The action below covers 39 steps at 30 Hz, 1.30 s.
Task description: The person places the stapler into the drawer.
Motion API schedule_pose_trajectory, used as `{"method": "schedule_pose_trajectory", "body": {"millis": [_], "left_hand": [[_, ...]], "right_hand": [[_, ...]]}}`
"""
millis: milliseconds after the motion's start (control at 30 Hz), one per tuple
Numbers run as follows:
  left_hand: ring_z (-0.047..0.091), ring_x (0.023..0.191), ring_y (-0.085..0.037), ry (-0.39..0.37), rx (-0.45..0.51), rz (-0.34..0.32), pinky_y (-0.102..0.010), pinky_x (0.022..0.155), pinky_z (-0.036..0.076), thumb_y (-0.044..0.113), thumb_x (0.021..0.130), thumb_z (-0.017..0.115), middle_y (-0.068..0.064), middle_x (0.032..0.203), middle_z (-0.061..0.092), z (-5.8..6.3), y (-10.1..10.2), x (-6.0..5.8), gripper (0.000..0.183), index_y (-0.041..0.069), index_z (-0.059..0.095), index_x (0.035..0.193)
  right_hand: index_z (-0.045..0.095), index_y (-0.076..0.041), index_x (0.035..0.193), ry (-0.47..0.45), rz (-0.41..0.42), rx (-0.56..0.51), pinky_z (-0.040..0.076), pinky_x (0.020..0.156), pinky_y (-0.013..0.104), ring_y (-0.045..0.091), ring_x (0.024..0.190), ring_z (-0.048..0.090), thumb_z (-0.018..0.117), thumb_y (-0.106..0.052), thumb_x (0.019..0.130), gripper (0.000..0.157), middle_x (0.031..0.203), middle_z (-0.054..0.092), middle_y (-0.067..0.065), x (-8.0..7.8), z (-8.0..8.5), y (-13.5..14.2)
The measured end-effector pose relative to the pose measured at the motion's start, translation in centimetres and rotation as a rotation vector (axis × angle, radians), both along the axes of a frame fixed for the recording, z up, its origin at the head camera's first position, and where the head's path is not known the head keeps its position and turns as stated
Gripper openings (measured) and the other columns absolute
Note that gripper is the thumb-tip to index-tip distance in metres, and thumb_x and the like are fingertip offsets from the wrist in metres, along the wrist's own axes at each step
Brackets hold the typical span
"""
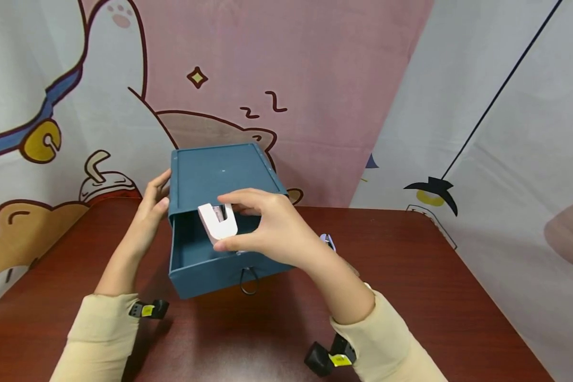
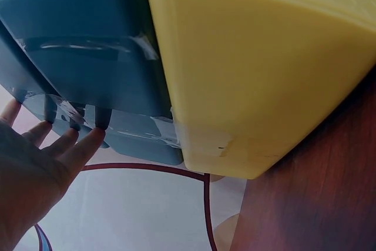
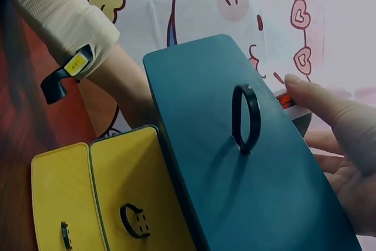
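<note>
A drawer cabinet (image 1: 219,170) with a blue top stands on the table, its top blue drawer (image 1: 210,273) pulled out toward me. Over the drawer's opening, my right hand (image 1: 277,228) pinches a small white U-shaped item (image 1: 223,231) between thumb and fingers; its exact kind is unclear. A sliver of it shows behind the drawer front in the right wrist view. My left hand (image 1: 149,212) rests against the cabinet's left side. In the left wrist view its fairly straight fingers (image 2: 82,148) touch the taped blue side. My right hand hides part of the drawer's inside.
Below the blue drawer are two yellow drawers (image 3: 126,186) with black loop handles; the blue one has a similar loop handle (image 3: 247,119). A pale purple object (image 1: 328,241) lies partly hidden behind my right forearm. A printed cloth (image 1: 315,95) hangs behind the brown table (image 1: 410,297).
</note>
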State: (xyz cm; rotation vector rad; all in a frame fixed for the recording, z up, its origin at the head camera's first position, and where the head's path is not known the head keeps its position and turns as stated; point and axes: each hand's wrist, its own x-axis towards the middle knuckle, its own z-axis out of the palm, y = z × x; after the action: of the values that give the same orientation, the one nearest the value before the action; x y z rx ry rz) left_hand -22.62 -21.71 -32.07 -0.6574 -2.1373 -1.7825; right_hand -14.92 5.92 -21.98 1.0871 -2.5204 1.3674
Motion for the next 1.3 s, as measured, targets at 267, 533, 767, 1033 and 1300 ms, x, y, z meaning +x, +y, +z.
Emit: {"method": "schedule_pose_trajectory", "body": {"millis": [267,533,767,1033,1300], "left_hand": [[0.026,0.133,-0.033,0.010,0.029,-0.015,-0.040,0.100,0.028,0.038,0.097,0.045,-0.012,0.153,0.023,-0.1,0.0,0.0,0.063,0.017,0.024,0.152],[0.026,0.133,-0.031,0.010,0.040,-0.020,-0.041,0.100,0.027,0.039,0.097,0.046,-0.012,0.152,0.024,-0.1,-0.1,0.0,0.063,0.017,0.024,0.152],[0.026,0.133,-0.031,0.003,0.020,-0.009,-0.045,0.101,0.025,0.039,0.097,0.045,-0.011,0.153,0.023,-0.1,-0.2,0.1,0.063,0.018,0.023,0.152],[0.023,0.135,-0.033,-0.004,0.019,-0.014,-0.047,0.102,0.023,0.039,0.097,0.044,-0.011,0.153,0.021,-0.2,-0.2,0.0,0.063,0.018,0.021,0.153],[0.023,0.135,-0.033,-0.003,0.016,-0.022,-0.045,0.100,0.025,0.038,0.097,0.044,-0.011,0.153,0.022,-0.2,0.0,-0.1,0.063,0.018,0.022,0.152]], "right_hand": [[0.064,-0.017,0.125,-0.022,-0.004,0.088,0.043,0.089,0.022,0.005,0.102,0.057,0.085,-0.027,0.073,0.057,0.116,0.061,-0.007,-0.2,0.0,-0.7],[0.066,-0.023,0.123,-0.078,-0.050,0.206,0.046,0.087,0.029,0.010,0.105,0.059,0.081,-0.037,0.075,0.052,0.118,0.062,-0.004,-0.5,0.0,-1.2],[0.065,-0.019,0.125,-0.093,-0.062,0.316,0.046,0.087,0.030,0.013,0.108,0.058,0.078,-0.035,0.080,0.050,0.124,0.060,-0.001,-0.6,-0.1,-1.7],[0.064,-0.018,0.127,-0.096,-0.046,0.290,0.048,0.084,0.030,0.014,0.108,0.059,0.071,-0.031,0.087,0.042,0.128,0.059,-0.002,-0.4,-0.1,-1.5],[0.066,-0.018,0.123,0.009,-0.049,0.135,0.046,0.088,0.033,0.009,0.104,0.057,0.072,-0.027,0.087,0.038,0.118,0.063,-0.007,0.4,-0.5,-0.6]]}}
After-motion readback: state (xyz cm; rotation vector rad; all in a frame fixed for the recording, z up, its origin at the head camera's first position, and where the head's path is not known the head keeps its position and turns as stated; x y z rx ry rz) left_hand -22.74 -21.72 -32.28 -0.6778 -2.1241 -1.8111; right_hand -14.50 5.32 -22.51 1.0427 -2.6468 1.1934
